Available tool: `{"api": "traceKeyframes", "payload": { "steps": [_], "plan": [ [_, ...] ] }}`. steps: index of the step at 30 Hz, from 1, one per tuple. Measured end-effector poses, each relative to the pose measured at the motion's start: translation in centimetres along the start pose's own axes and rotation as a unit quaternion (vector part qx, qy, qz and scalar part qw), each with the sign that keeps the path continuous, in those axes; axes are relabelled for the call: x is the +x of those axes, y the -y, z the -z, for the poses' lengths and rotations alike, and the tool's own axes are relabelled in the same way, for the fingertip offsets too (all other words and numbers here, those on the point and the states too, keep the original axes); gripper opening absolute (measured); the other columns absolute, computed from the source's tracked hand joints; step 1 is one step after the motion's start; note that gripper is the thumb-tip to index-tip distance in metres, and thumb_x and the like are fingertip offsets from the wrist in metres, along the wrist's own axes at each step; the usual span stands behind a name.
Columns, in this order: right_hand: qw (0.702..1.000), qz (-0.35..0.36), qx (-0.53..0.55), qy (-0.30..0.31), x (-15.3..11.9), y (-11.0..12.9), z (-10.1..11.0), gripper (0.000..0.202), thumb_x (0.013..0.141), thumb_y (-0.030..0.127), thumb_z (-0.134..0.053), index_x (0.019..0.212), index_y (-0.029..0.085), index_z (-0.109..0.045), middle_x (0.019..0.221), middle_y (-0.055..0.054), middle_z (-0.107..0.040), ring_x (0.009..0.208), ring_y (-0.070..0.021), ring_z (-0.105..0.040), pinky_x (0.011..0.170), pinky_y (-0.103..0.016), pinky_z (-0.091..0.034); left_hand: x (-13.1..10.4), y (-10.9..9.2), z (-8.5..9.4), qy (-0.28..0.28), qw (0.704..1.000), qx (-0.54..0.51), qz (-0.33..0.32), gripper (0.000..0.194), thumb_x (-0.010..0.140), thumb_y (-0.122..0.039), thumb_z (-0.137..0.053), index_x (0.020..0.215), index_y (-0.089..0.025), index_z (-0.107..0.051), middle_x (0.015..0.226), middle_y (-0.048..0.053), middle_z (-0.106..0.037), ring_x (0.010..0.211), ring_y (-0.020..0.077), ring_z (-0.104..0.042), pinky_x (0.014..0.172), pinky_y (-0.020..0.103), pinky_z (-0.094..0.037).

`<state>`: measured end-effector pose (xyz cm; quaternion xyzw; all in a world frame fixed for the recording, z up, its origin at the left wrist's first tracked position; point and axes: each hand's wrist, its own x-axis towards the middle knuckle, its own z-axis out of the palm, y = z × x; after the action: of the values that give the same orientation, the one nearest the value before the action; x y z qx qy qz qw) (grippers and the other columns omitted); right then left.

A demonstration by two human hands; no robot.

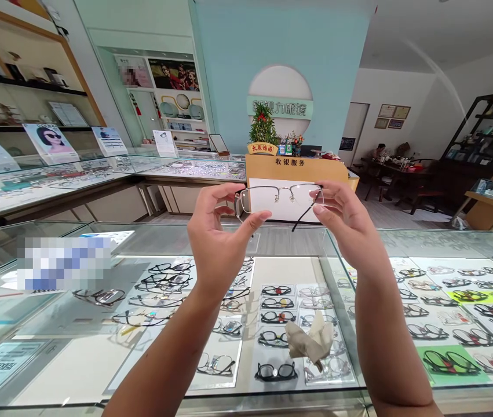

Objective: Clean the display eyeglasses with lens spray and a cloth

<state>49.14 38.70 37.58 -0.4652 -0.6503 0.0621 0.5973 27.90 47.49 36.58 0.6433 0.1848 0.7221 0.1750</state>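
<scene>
A pair of half-rim eyeglasses [284,190] with a dark upper rim and clear lenses is held up over the glass showcase. My left hand [220,237] is closed on its left end, the thumb reaching below the lens. Thumb and fingers of my right hand [348,223] pinch the right end, where one dark temple slants downward. Beneath, a crumpled beige cloth [311,340] lies on the showcase glass. Two pairs of glasses, one with a thin dark frame [99,296], rest to the left of my arms.
The glass showcase [337,379] spans the front, with rows of eyeglasses inside. Papers [107,240] lie on its left part. Another display counter [203,168] runs along the back left. A wooden cashier desk [267,163] with a plant [263,124] stands ahead. A person [379,152] sits far right.
</scene>
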Motion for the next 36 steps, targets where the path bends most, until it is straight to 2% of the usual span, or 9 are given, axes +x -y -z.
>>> {"api": "traceKeyframes", "payload": {
  "steps": [7, 17, 25, 30, 36],
  "plan": [
    [1.0, 0.02, -0.005, -0.021, 0.0, 0.0, -0.1, 0.04, 0.101, 0.046, -0.067, 0.139, 0.037, -0.059, 0.137, -0.006, -0.067, 0.129, -0.0255, -0.063, 0.113, -0.048, -0.051, 0.1, 0.5, 0.2, -0.002, 0.999, 0.029, -0.018, 0.049, 0.078, -0.044, -0.093, 0.12, -0.027, -0.073, 0.12, 0.006, -0.066, 0.11, 0.0218, -0.064, 0.091, 0.035, -0.055],
    [0.994, 0.062, 0.074, -0.057, 0.1, -0.1, -1.9, 0.041, 0.1, 0.045, -0.069, 0.138, 0.036, -0.056, 0.14, -0.007, -0.066, 0.131, -0.0259, -0.064, 0.114, -0.049, -0.053, 0.2, 1.2, -0.2, 0.029, 0.997, -0.047, 0.049, 0.055, 0.082, -0.047, -0.089, 0.131, -0.03, -0.071, 0.131, 0.008, -0.066, 0.119, 0.0238, -0.066, 0.097, 0.036, -0.058],
    [0.986, 0.061, 0.145, -0.059, 0.4, -0.7, -2.3, 0.041, 0.097, 0.041, -0.074, 0.133, 0.036, -0.058, 0.138, -0.007, -0.067, 0.134, -0.0269, -0.065, 0.115, -0.05, -0.053, 0.3, 1.1, -0.2, 0.035, 0.994, -0.078, 0.065, 0.059, 0.079, -0.044, -0.092, 0.133, -0.03, -0.07, 0.133, 0.008, -0.067, 0.12, 0.0247, -0.068, 0.1, 0.038, -0.058],
    [0.986, 0.047, 0.149, -0.055, 0.5, -0.8, -2.4, 0.041, 0.095, 0.041, -0.076, 0.131, 0.034, -0.057, 0.137, -0.008, -0.067, 0.134, -0.0267, -0.066, 0.111, -0.048, -0.056, 0.2, 1.3, -0.3, 0.031, 0.995, -0.071, 0.06, 0.065, 0.076, -0.042, -0.095, 0.133, -0.028, -0.07, 0.134, 0.009, -0.066, 0.122, 0.0256, -0.068, 0.102, 0.038, -0.058],
    [0.988, 0.036, 0.146, -0.042, 0.4, -0.4, -2.5, 0.04, 0.094, 0.041, -0.075, 0.128, 0.032, -0.056, 0.139, -0.009, -0.068, 0.132, -0.0267, -0.068, 0.111, -0.047, -0.057, 0.2, 1.6, -0.4, 0.027, 0.997, -0.051, 0.05, 0.064, 0.078, -0.042, -0.093, 0.134, -0.024, -0.069, 0.129, 0.011, -0.068, 0.122, 0.0262, -0.069, 0.107, 0.041, -0.056]
  ]
}}
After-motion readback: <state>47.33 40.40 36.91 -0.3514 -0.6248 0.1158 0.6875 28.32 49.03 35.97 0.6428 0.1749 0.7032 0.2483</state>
